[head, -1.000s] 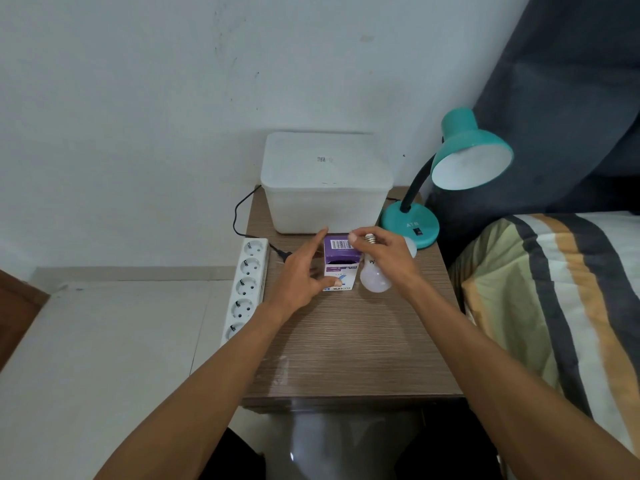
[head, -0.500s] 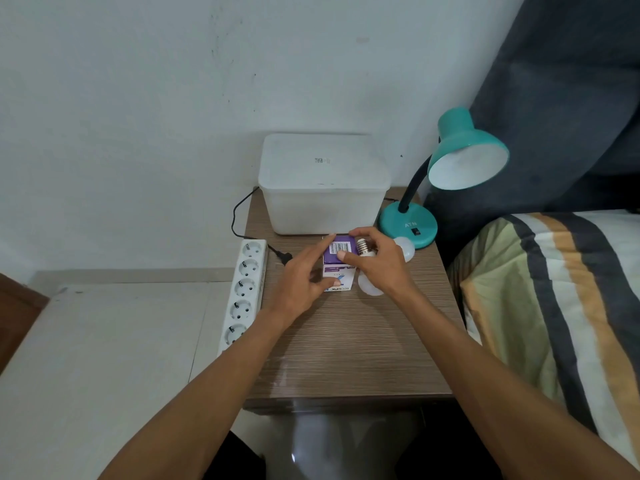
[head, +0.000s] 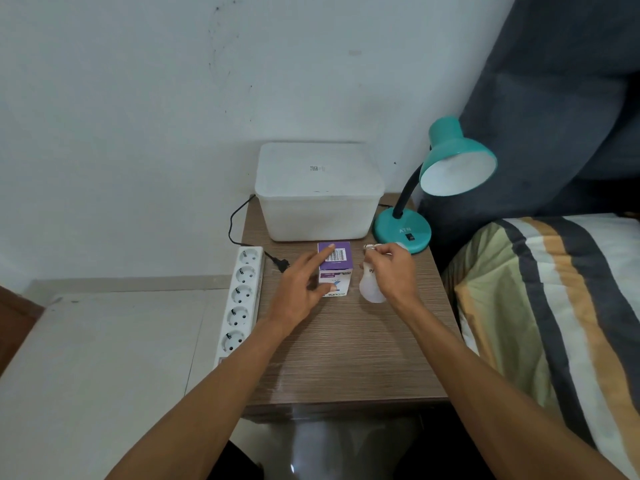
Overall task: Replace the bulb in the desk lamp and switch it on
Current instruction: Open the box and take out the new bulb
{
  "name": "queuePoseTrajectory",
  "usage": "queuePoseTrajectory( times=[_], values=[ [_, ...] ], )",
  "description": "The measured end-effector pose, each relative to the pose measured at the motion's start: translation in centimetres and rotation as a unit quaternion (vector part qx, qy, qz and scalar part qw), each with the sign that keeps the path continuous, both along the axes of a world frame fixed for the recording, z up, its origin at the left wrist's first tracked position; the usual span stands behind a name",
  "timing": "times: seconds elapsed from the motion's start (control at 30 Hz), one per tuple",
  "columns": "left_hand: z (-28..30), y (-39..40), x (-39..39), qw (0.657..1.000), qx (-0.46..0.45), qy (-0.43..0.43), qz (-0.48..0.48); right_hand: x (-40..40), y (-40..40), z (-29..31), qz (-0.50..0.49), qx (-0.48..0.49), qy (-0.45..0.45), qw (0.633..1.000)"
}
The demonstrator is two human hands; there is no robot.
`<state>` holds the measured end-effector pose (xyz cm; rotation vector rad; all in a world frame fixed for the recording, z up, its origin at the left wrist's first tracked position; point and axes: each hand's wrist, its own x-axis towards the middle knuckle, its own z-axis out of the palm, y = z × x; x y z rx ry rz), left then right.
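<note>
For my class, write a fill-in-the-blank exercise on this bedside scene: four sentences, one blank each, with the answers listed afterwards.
1. The right hand holds a white ____.
2. The left hand touches the small ____ and white box.
3. The power strip lies along the table's ____ edge.
4. The lamp plug lies on the table, ____ the strip.

Answers: bulb; purple; left; outside

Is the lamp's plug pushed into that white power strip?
No. The black plug lies loose on the table beside the power strip, and all its sockets in view are empty.
</note>
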<state>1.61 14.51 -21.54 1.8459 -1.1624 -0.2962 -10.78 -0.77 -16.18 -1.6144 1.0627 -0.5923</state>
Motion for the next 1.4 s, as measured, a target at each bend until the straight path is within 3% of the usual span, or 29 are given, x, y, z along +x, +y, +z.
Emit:
queuePoseTrajectory(
  times=[0.23,0.43,0.63,0.83,0.97,1.4],
  values=[
    [1.1,0.3,-0.5,0.998,0.011,-0.053,0.023,-2.0,-1.1,2.7,-0.056,0.164,-0.137,0.975],
    [3.4,-0.4,-1.4,0.993,-0.004,-0.107,0.052,-4.2,-2.2,5.1,-0.075,0.207,-0.199,0.955],
    [5.5,-2.0,-0.9,0.972,0.028,-0.232,0.003,-6.4,-3.0,6.9,-0.105,0.222,-0.244,0.938],
    [3.2,-0.3,-1.1,0.988,0.082,-0.116,0.066,-7.8,-3.5,7.1,-0.093,0.192,-0.251,0.944],
    [2.9,-0.8,-0.5,0.993,0.046,-0.063,0.087,-8.1,-3.8,7.2,-0.072,0.194,-0.278,0.938],
    [2.5,-3.7,2.6,0.989,0.035,-0.09,0.11,-7.6,-5.1,8.7,-0.071,0.115,-0.264,0.955]
  ],
)
